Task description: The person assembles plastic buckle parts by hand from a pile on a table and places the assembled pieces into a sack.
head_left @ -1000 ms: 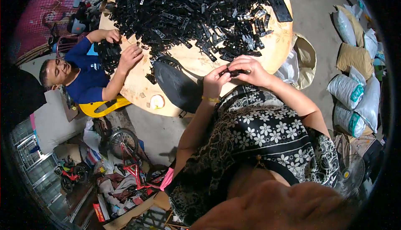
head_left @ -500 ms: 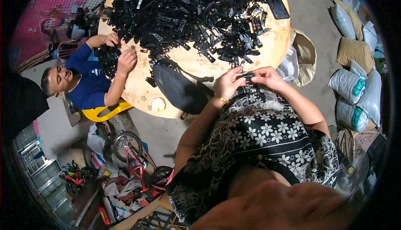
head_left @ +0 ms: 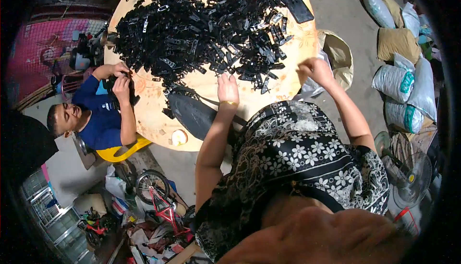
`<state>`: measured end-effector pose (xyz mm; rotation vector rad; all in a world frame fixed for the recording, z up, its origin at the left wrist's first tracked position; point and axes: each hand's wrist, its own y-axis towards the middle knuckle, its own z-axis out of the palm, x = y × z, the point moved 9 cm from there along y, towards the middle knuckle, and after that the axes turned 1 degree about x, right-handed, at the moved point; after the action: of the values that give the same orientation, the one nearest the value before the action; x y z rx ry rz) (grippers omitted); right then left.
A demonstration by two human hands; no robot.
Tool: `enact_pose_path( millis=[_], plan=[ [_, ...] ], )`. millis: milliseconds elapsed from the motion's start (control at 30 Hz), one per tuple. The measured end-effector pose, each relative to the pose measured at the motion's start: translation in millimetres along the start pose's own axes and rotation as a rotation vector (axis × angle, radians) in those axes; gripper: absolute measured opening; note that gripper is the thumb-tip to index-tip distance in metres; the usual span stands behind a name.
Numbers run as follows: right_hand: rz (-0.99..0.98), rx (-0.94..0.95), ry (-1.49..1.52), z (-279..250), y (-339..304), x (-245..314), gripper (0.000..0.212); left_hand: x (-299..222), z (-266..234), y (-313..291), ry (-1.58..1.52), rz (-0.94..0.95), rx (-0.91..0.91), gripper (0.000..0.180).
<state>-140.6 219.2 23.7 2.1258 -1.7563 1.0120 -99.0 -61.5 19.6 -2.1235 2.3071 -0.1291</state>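
A large pile of small, long black slotted pieces (head_left: 192,33) covers much of the round wooden table (head_left: 156,115). My left hand (head_left: 228,90), with a yellow band at its wrist, reaches to the pile's near edge. Its fingers point forward and look apart, with nothing visible in them. Out at the table's right edge, beside an open beige sack (head_left: 342,53), is my right hand (head_left: 317,71). Its fingers are curled closed; whether a piece sits in them is hidden. A dark oval pad with a strap (head_left: 192,115) lies left of my left forearm.
A co-worker in a blue shirt (head_left: 98,113) sits at the left, both hands close together at the table's edge. A black phone (head_left: 295,5) lies at the far right of the table. Filled sacks (head_left: 394,82) and a fan (head_left: 410,177) stand at the right.
My hands were together near my lap around a black piece. They have parted: the left moved forward to the pile, the right out toward the sack. The co-worker's hands have come closer together.
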Motion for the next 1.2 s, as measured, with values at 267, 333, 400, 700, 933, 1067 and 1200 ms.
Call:
enact_pose_path(
  millis=[267, 333, 400, 700, 933, 1067, 1200],
  plan=[
    [-0.326, -0.554, -0.145, -43.2, 113.0, 43.2, 0.030, 21.5, 1.1, -31.9, -1.602, -0.467, 0.040, 0.022],
    [-0.319, -0.577, -0.202, -43.5, 135.0, 42.2, 0.026, 13.8, -7.1, -35.8, -1.712, -0.487, -0.012, 0.025],
    [-0.116, -0.223, -0.509, -20.0, 166.5, 25.6, 0.023, 3.6, -5.2, -42.2, -1.891, -0.553, 0.023, 0.026],
    [-0.449, -0.211, 0.034, -20.5, 121.7, 68.6, 0.043, -11.7, -19.8, -42.7, -2.056, -0.476, 0.048, 0.025],
    [-0.303, 0.104, 0.506, 31.8, 48.2, 124.3, 0.029, -20.2, -19.5, -26.4, -2.109, -0.485, 0.120, 0.023],
    [-0.248, 0.189, 0.587, 56.0, 42.3, 125.3, 0.021, -16.4, -19.6, -18.7, -1.735, -0.362, 0.078, 0.035],
    [-0.216, 0.329, 0.967, 66.9, 32.3, 134.9, 0.022, -14.7, -11.2, -20.9, -1.826, -0.387, 0.024, 0.034]
  ],
)
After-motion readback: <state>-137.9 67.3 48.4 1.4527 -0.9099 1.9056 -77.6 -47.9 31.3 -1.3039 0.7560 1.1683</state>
